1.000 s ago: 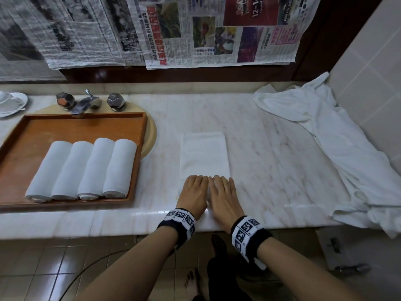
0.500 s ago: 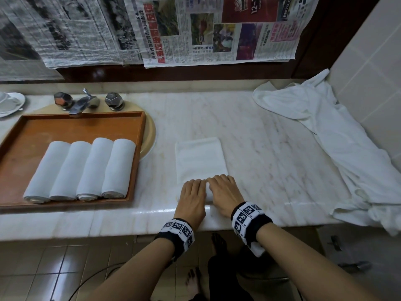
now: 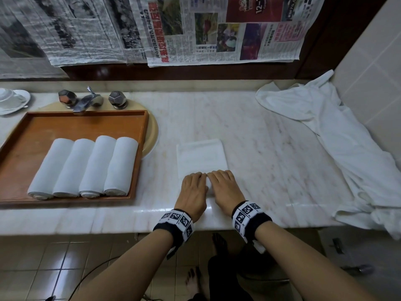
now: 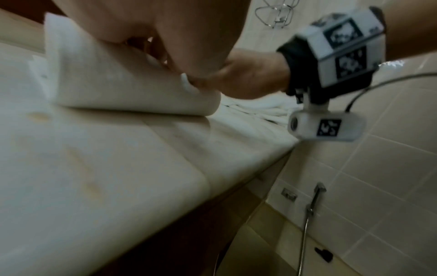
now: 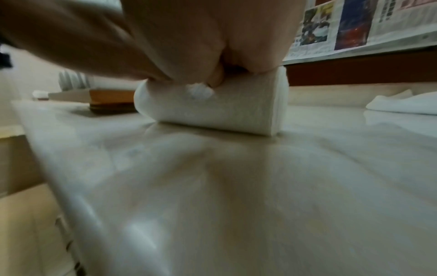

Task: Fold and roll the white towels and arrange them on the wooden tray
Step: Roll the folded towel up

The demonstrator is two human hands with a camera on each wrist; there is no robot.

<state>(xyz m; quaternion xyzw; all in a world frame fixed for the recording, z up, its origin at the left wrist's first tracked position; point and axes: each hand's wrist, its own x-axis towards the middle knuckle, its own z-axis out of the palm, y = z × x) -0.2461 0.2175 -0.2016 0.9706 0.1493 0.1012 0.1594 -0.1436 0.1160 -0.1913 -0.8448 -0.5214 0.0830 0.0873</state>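
Currently I see both hands side by side on the white towel (image 3: 200,157) at the counter (image 3: 271,148) front edge. Left hand (image 3: 193,192) and right hand (image 3: 225,190) each have fingers curled round the rolled near end; the far part lies flat. Four rolled towels (image 3: 83,167) sit side by side, touching, in the wooden tray (image 3: 86,124) to the left.

Marble counter (image 3: 249,135) ran L–R. Faucet (image 3: 86,101) w/ two knobs sat at back L, white dish (image 3: 15,101) beside it. Newspapers (image 3: 195,29) hung on wall. Crumpled white garment (image 3: 338,135), poss. a robe, lay far R.
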